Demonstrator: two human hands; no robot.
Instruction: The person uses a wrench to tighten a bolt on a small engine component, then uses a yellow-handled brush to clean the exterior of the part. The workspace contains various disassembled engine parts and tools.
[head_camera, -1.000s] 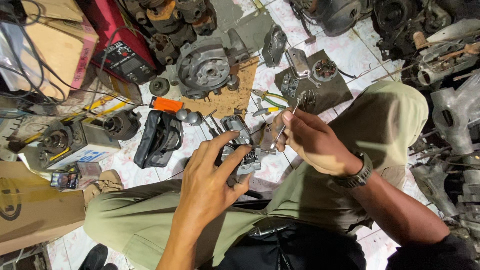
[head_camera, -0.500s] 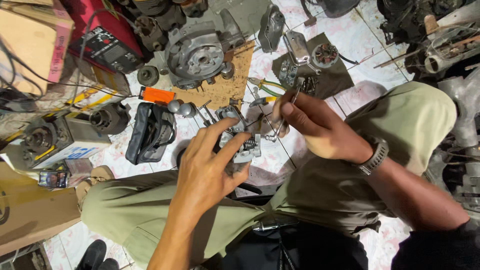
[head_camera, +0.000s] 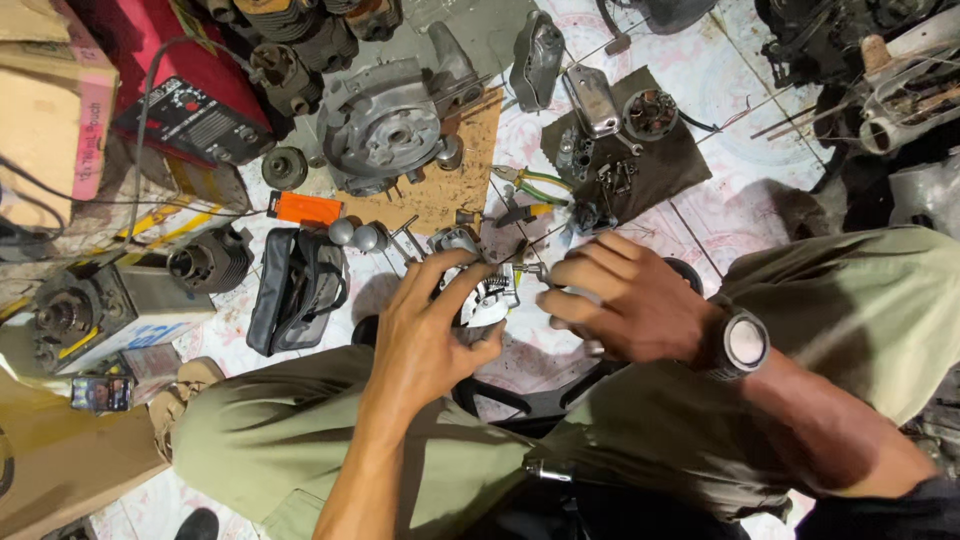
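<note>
From my feed the biggest piece is the grey engine crankcase (head_camera: 385, 130) lying on a cardboard sheet (head_camera: 450, 190) on the tiled floor, with a black pouch (head_camera: 295, 288) nearer my knees. My left hand (head_camera: 430, 335) is clenched around a small metal carburetor (head_camera: 487, 290), held just above my lap. My right hand (head_camera: 625, 300) pinches at that part's right side, touching it; green-handled pliers (head_camera: 530, 182) lie beyond.

My left hand (head_camera: 430, 335) curls inward, fingers bent; my right hand (head_camera: 625, 300) faces it, fingers pinched, forearm angled inward.
</note>
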